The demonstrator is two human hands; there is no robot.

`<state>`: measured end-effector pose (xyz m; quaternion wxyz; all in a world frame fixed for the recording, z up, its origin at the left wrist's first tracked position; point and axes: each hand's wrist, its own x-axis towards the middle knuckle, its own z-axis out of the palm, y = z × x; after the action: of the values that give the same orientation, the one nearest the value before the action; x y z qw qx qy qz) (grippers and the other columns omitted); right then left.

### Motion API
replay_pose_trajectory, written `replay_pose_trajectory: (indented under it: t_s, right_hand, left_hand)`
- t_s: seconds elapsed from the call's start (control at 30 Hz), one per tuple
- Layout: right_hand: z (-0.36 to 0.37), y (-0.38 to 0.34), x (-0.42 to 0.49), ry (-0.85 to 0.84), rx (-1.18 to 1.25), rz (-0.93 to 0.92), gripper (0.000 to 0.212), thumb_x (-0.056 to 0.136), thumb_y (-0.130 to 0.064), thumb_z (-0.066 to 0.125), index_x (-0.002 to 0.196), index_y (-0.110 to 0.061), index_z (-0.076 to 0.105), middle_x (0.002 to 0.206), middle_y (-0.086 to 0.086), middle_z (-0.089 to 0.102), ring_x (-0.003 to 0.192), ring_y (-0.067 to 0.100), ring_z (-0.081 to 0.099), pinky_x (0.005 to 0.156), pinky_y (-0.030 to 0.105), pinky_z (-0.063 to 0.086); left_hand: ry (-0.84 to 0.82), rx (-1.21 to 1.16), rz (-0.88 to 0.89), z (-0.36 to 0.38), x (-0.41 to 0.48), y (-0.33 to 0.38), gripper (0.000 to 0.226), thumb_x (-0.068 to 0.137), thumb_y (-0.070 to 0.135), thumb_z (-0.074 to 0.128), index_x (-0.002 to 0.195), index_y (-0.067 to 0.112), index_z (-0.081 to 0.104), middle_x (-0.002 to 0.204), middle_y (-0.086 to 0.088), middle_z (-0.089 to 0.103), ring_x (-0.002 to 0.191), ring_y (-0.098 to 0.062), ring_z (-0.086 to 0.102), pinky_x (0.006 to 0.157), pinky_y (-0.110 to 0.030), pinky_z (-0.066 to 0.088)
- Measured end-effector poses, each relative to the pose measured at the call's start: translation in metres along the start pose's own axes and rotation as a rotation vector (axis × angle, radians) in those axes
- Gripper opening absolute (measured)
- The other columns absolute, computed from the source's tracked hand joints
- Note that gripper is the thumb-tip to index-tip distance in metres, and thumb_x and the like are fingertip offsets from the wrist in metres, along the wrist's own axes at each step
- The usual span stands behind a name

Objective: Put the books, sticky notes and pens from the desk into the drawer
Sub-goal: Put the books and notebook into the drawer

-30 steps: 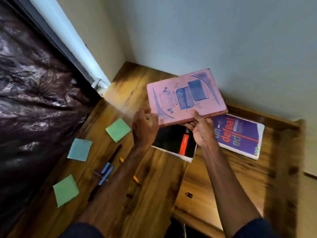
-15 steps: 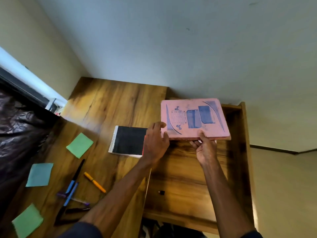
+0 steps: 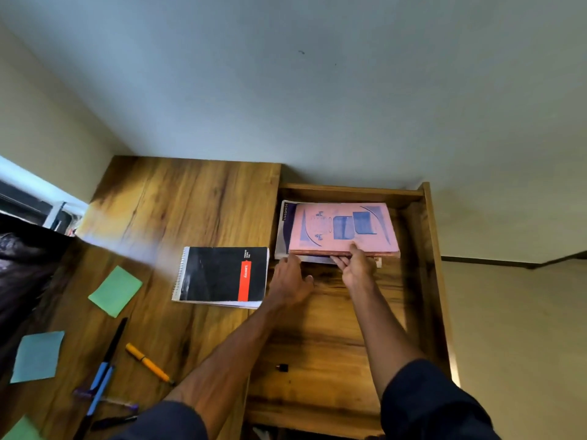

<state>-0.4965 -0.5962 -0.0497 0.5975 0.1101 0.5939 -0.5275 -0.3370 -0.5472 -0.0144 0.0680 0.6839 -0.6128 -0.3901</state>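
A pink book (image 3: 343, 228) lies at the back of the open wooden drawer (image 3: 432, 281), on top of a purple book (image 3: 283, 230). My right hand (image 3: 357, 268) grips its near edge, thumb on the cover and fingers underneath. My left hand (image 3: 290, 281) rests by the stack's near left corner, fingers loose and holding nothing. On the desk (image 3: 190, 201) a black spiral notebook (image 3: 219, 276) lies left of the drawer. Further left are a green sticky note (image 3: 115, 291), a blue one (image 3: 38, 356), an orange pen (image 3: 147, 365), a black pen (image 3: 116, 339) and blue pens (image 3: 100, 387).
A small black object (image 3: 281, 367) sits on the drawer floor near its front. A purple pen (image 3: 104, 400), another dark pen (image 3: 114, 422) and a second green note (image 3: 19, 431) lie at the desk's near left. Dark crinkled sheeting (image 3: 22, 265) borders the desk's left side.
The pink book has gone from above the desk down into the drawer onto the purple book. My left hand has come off its corner; my right hand still holds it.
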Motion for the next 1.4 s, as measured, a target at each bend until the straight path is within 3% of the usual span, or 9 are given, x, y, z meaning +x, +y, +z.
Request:
replay_pose_trajectory:
  t_s: [0.17, 0.3, 0.5, 0.77, 0.9, 1.0, 1.17, 1.27, 1.4]
  right_hand:
    - [0.009, 0.015, 0.017, 0.008, -0.006, 0.059, 0.036, 0.098, -0.009, 0.061, 0.132, -0.014, 0.048, 0.125, 0.017, 0.064, 0.108, 0.032, 0.066, 0.094, 0.056, 0.056]
    - [0.0, 0.027, 0.024, 0.03, -0.02, 0.111, 0.035, 0.097, -0.009, 0.063, 0.128, -0.014, 0.05, 0.128, 0.017, 0.062, 0.118, 0.034, 0.062, 0.095, 0.055, 0.055]
    - [-0.003, 0.033, 0.034, 0.01, -0.007, 0.104, 0.027, 0.097, -0.009, 0.063, 0.122, -0.015, 0.052, 0.127, 0.016, 0.063, 0.118, 0.034, 0.063, 0.095, 0.054, 0.056]
    - [0.005, 0.045, 0.033, -0.012, -0.001, 0.089, 0.037, 0.097, -0.011, 0.063, 0.132, -0.012, 0.051, 0.124, 0.014, 0.064, 0.118, 0.034, 0.063, 0.091, 0.052, 0.057]
    - [0.005, 0.049, 0.035, -0.008, -0.059, 0.087, 0.039, 0.1, -0.016, 0.06, 0.137, -0.011, 0.045, 0.132, 0.016, 0.059, 0.121, 0.036, 0.06, 0.091, 0.051, 0.057]
    - [0.004, 0.043, 0.035, -0.006, -0.198, 0.136, 0.033, 0.104, -0.03, 0.051, 0.133, -0.016, 0.043, 0.126, 0.014, 0.058, 0.108, 0.034, 0.064, 0.09, 0.048, 0.059]
    - [-0.011, 0.04, 0.037, 0.024, -0.46, 0.132, 0.036, 0.105, -0.032, 0.046, 0.133, -0.011, 0.048, 0.115, 0.016, 0.072, 0.084, 0.028, 0.076, 0.067, 0.034, 0.063]
    - [-0.021, 0.044, 0.03, 0.047, -0.531, 0.055, 0.036, 0.105, -0.029, 0.045, 0.127, -0.001, 0.055, 0.107, 0.018, 0.074, 0.073, 0.025, 0.074, 0.062, 0.032, 0.06]
    - [-0.025, 0.042, 0.01, 0.003, -0.628, -0.006, 0.027, 0.101, -0.014, 0.048, 0.112, 0.002, 0.066, 0.093, 0.018, 0.077, 0.067, 0.024, 0.073, 0.068, 0.037, 0.06]
  left_hand:
    - [0.004, 0.113, -0.004, -0.006, 0.014, 0.003, 0.058, 0.093, 0.022, 0.063, 0.143, 0.009, 0.035, 0.147, -0.011, 0.039, 0.136, -0.026, 0.039, 0.109, -0.04, 0.042]
    - [-0.037, 0.148, -0.007, -0.003, 0.023, 0.003, 0.053, 0.092, 0.021, 0.061, 0.139, 0.009, 0.039, 0.145, -0.012, 0.042, 0.135, -0.027, 0.04, 0.107, -0.04, 0.044]
    - [-0.073, 0.206, -0.011, 0.004, 0.031, -0.001, 0.057, 0.092, 0.02, 0.063, 0.142, 0.009, 0.038, 0.146, -0.012, 0.04, 0.137, -0.028, 0.038, 0.108, -0.04, 0.043]
    - [-0.093, 0.248, -0.02, 0.006, 0.037, 0.001, 0.06, 0.091, 0.019, 0.063, 0.143, 0.006, 0.035, 0.145, -0.014, 0.039, 0.136, -0.03, 0.039, 0.111, -0.041, 0.043]
    - [-0.127, 0.264, -0.025, 0.008, 0.04, 0.001, 0.064, 0.09, 0.018, 0.066, 0.144, 0.006, 0.034, 0.148, -0.015, 0.038, 0.139, -0.031, 0.036, 0.111, -0.044, 0.043]
    - [-0.136, 0.265, -0.018, 0.011, 0.042, 0.002, 0.066, 0.09, 0.017, 0.065, 0.146, 0.007, 0.033, 0.151, -0.016, 0.036, 0.143, -0.033, 0.033, 0.113, -0.046, 0.042]
    - [-0.138, 0.23, 0.048, 0.015, 0.036, 0.004, 0.062, 0.092, 0.019, 0.063, 0.147, 0.01, 0.034, 0.15, -0.014, 0.038, 0.14, -0.03, 0.037, 0.11, -0.046, 0.044]
    - [-0.115, 0.214, 0.08, 0.013, 0.029, 0.004, 0.059, 0.092, 0.021, 0.064, 0.143, 0.01, 0.038, 0.147, -0.013, 0.041, 0.135, -0.028, 0.041, 0.106, -0.044, 0.046]
    - [-0.044, 0.173, 0.117, 0.007, 0.015, -0.003, 0.054, 0.091, 0.017, 0.062, 0.14, 0.012, 0.041, 0.141, -0.01, 0.045, 0.128, -0.025, 0.047, 0.101, -0.039, 0.049]
